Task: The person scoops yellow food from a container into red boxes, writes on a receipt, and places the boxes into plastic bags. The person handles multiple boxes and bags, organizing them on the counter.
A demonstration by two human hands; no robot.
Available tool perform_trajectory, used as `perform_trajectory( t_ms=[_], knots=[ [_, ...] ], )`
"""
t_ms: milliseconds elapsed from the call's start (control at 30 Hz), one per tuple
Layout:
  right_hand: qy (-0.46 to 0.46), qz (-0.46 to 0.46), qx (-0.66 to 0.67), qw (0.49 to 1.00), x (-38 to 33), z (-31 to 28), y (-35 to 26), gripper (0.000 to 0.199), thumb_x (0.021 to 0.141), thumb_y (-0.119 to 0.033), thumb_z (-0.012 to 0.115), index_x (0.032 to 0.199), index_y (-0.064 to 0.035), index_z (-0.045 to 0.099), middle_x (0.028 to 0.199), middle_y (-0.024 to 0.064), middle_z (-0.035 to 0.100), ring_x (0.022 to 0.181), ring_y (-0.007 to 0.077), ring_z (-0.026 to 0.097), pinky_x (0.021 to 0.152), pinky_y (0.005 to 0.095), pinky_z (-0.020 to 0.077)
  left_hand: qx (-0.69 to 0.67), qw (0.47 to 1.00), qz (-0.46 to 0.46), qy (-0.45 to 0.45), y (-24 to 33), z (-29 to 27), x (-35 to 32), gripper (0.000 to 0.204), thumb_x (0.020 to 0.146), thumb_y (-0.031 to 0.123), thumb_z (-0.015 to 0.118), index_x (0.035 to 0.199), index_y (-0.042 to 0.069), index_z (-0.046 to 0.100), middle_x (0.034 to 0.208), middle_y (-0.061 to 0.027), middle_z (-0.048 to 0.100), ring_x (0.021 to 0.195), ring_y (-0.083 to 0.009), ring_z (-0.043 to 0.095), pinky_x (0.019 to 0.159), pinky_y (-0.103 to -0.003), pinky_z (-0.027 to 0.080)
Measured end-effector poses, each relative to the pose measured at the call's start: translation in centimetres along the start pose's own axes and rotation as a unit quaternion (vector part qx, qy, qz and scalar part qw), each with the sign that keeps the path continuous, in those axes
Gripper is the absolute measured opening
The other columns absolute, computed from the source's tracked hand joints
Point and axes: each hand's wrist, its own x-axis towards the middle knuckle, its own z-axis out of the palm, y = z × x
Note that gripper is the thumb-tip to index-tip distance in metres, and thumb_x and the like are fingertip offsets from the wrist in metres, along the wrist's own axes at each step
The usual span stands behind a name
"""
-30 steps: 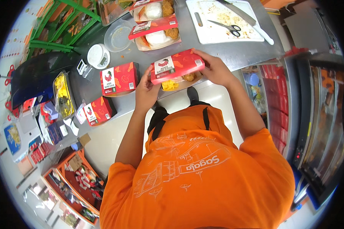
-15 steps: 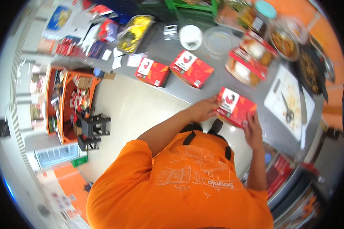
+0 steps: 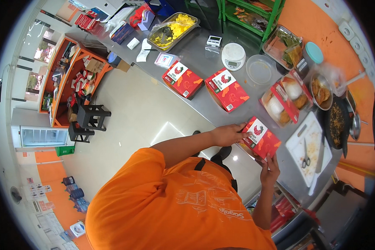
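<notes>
Between my two hands is a red cardboard food box (image 3: 267, 143) with a white label panel, held at the counter's front edge. My left hand (image 3: 230, 135) grips its left end, fingers reaching onto the top. My right hand (image 3: 270, 168) holds the near right corner from below, thumb and fingers against the side. Two similar red boxes, a left one (image 3: 182, 80) and a middle one (image 3: 226, 89), lie shut on the counter to the left. Beyond the held box, clear-sided packs (image 3: 277, 106) with red sleeves show white rice and fried pieces.
A white cutting board (image 3: 301, 146) with scissors (image 3: 306, 158) and a knife lies to the right, beside a dark pan (image 3: 336, 121). Behind stand a kitchen scale (image 3: 233, 56), a round clear lid (image 3: 260, 68), a yellow-food tray (image 3: 175, 30) and a green rack (image 3: 254, 18).
The head view has swung, so the counter sits lower and more of the back shows. Both hands keep hold of the red box, which has come slightly nearer to me.
</notes>
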Motion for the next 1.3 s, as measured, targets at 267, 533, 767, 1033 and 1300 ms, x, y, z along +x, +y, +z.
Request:
perform_trajectory(
  t_ms=[267, 533, 767, 1033, 1300],
  knots=[
    [-0.024, -0.053, -0.13, 0.99, 0.1, 1.5, 0.8, 0.066, 0.086, -0.007, 0.08, 0.147, -0.0146, 0.057, 0.161, 0.0309, 0.032, 0.142, 0.0454, 0.045, 0.106, 0.0416, 0.05, -0.034, 0.998, 0.027, 0.046, -1.1, 0.6, 0.0, 0.054, 0.101, 0.037, 0.062, 0.151, 0.017, 0.052, 0.158, -0.0336, 0.03, 0.121, -0.043, 0.061, 0.104, -0.043, 0.05],
    [0.177, 0.395, 0.323, 0.842, -3.0, 3.7, 1.0, 0.051, 0.1, -0.026, 0.07, 0.139, -0.0085, 0.041, 0.134, 0.0113, 0.055, 0.113, 0.0194, 0.057, 0.094, 0.0358, 0.051, -0.022, 0.995, 0.092, -0.008, -2.5, 3.0, 0.4, 0.054, 0.099, 0.035, 0.063, 0.149, 0.016, 0.053, 0.152, -0.0345, 0.041, 0.102, -0.0414, 0.07, 0.091, -0.044, 0.057],
    [0.213, 0.318, 0.435, 0.815, -9.1, 6.0, -3.9, 0.06, 0.096, -0.036, 0.072, 0.142, -0.0147, 0.04, 0.135, 0.0055, 0.054, 0.112, 0.0211, 0.056, 0.088, 0.0385, 0.0456, -0.08, 0.971, 0.223, -0.019, -2.6, 6.2, -1.9, 0.058, 0.097, 0.044, 0.061, 0.144, 0.011, 0.058, 0.139, -0.0379, 0.049, 0.094, -0.0448, 0.068, 0.086, -0.05, 0.055],
    [0.105, 0.252, 0.462, 0.844, -8.0, 14.4, -24.0, 0.075, 0.095, -0.034, 0.07, 0.156, -0.0174, 0.03, 0.148, 0.01, 0.047, 0.136, 0.0318, 0.048, 0.102, 0.0553, 0.0472, -0.341, 0.924, 0.154, 0.078, -6.0, -11.9, -21.8, 0.111, 0.089, 0.04, 0.078, 0.163, 0.003, 0.005, 0.146, -0.0324, 0.049, 0.116, -0.0324, 0.064, 0.094, -0.038, 0.054],
    [-0.215, 0.21, 0.446, 0.843, 8.2, 37.7, -34.2, 0.076, 0.096, -0.021, 0.071, 0.154, -0.0094, 0.024, 0.139, 0.0137, 0.053, 0.128, 0.0251, 0.055, 0.106, 0.0413, 0.0485, -0.68, 0.665, -0.172, 0.256, -20.2, -21.8, -39.5, 0.102, 0.088, 0.017, 0.081, 0.16, 0.004, 0.011, 0.135, -0.0171, 0.058, 0.122, -0.0261, 0.061, 0.1, -0.042, 0.055]
  ],
)
